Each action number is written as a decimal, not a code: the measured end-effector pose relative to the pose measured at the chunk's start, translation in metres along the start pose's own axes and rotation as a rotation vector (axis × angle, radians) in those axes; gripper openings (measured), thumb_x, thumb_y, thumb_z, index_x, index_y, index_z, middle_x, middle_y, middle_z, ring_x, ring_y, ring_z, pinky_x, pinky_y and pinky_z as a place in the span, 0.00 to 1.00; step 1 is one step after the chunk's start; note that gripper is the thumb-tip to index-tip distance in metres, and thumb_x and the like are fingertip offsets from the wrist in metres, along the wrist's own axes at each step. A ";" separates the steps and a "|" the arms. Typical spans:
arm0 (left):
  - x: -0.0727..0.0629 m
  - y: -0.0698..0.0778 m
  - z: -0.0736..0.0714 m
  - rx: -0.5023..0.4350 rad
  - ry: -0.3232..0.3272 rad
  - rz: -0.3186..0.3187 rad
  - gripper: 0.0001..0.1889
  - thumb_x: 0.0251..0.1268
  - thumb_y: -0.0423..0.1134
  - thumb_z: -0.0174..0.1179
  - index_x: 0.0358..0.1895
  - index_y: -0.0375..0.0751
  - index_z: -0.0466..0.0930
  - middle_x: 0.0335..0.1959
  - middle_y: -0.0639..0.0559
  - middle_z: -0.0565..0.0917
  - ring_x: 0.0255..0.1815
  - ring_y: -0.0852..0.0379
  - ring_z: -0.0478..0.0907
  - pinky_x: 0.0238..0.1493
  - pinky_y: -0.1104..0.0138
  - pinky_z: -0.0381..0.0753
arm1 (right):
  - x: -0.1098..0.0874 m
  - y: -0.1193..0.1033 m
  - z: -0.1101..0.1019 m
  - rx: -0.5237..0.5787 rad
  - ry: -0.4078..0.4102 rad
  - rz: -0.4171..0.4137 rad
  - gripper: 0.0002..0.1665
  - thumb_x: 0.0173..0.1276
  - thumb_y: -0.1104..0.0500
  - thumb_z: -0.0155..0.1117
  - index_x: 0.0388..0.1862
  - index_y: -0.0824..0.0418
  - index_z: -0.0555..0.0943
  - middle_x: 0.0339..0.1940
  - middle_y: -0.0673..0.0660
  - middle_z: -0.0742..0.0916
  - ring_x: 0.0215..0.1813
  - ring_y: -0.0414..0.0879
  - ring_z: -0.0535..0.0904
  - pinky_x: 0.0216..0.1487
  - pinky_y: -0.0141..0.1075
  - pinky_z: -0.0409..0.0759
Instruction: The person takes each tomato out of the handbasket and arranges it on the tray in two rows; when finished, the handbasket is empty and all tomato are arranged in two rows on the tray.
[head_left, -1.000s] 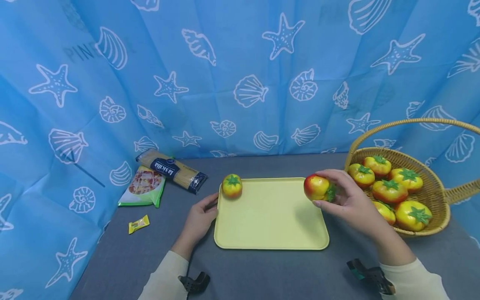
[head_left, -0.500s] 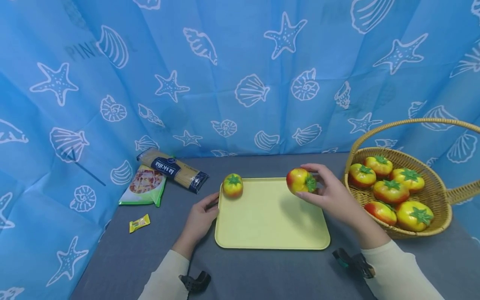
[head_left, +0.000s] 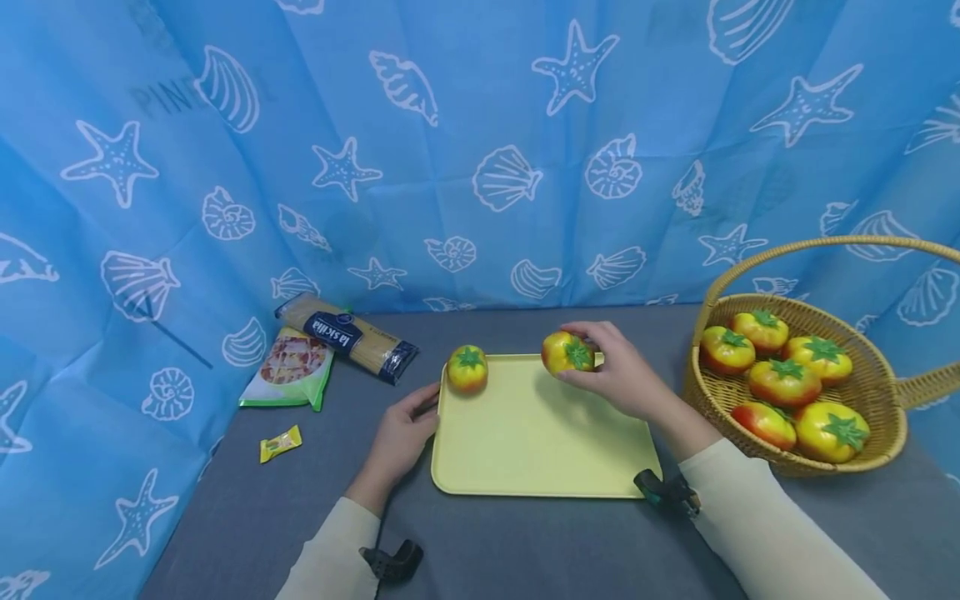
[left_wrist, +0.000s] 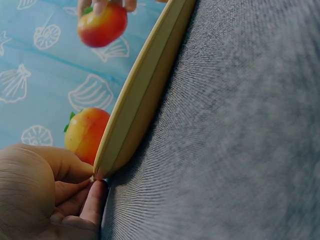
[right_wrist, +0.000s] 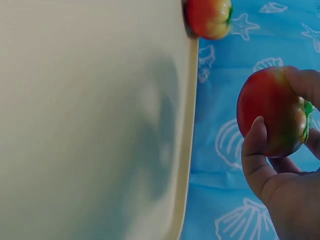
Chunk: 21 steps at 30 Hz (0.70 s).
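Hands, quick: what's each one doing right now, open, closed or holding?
Left hand: closed, pinching the left rim of the yellow tray.
Right hand: closed, holding a red-and-yellow tomato, raised clear of the tray.

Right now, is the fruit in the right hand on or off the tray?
Off: right wrist view shows curtain between fruit and tray.

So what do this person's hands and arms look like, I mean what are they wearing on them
The left hand and right hand are bare, with no gloves in view. The left sleeve and right sleeve are plain pale cream. By each cuff sits a small dark device: the left device looks black; the right device shows a little teal.
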<state>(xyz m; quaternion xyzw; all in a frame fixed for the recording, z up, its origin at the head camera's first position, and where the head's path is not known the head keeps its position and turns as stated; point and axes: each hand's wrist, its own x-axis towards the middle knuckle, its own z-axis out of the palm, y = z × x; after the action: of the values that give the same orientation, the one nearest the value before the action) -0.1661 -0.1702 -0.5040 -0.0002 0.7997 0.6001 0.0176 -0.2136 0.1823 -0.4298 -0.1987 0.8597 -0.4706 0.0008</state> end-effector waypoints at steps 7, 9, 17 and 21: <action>0.001 -0.002 -0.001 0.003 -0.004 0.002 0.26 0.77 0.27 0.60 0.77 0.34 0.77 0.70 0.38 0.82 0.67 0.43 0.82 0.67 0.54 0.83 | 0.019 0.002 0.018 -0.055 -0.024 -0.003 0.39 0.69 0.61 0.82 0.76 0.66 0.77 0.63 0.67 0.77 0.59 0.61 0.77 0.56 0.53 0.84; 0.001 -0.002 -0.001 0.005 -0.003 -0.003 0.26 0.78 0.28 0.60 0.77 0.34 0.77 0.70 0.38 0.82 0.67 0.43 0.82 0.67 0.55 0.83 | 0.023 0.003 0.024 -0.069 -0.036 -0.001 0.39 0.68 0.61 0.82 0.75 0.66 0.77 0.62 0.67 0.78 0.58 0.61 0.77 0.56 0.53 0.83; 0.000 -0.001 -0.001 -0.012 -0.011 0.029 0.26 0.77 0.26 0.59 0.77 0.31 0.75 0.69 0.35 0.81 0.67 0.41 0.82 0.67 0.56 0.83 | 0.038 -0.001 0.041 -0.084 -0.105 0.040 0.38 0.69 0.60 0.82 0.74 0.64 0.77 0.62 0.63 0.81 0.59 0.58 0.79 0.59 0.52 0.83; 0.000 0.000 -0.001 -0.011 -0.014 0.045 0.26 0.77 0.25 0.59 0.76 0.29 0.75 0.69 0.34 0.81 0.67 0.40 0.82 0.67 0.55 0.82 | 0.043 0.000 0.048 -0.096 -0.136 0.053 0.37 0.69 0.60 0.82 0.74 0.64 0.78 0.64 0.64 0.81 0.60 0.58 0.78 0.61 0.53 0.83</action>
<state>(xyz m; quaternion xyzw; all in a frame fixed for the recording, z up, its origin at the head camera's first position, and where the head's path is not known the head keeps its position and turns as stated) -0.1658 -0.1710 -0.5034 0.0221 0.7962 0.6046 0.0097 -0.2446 0.1291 -0.4485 -0.2071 0.8842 -0.4140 0.0622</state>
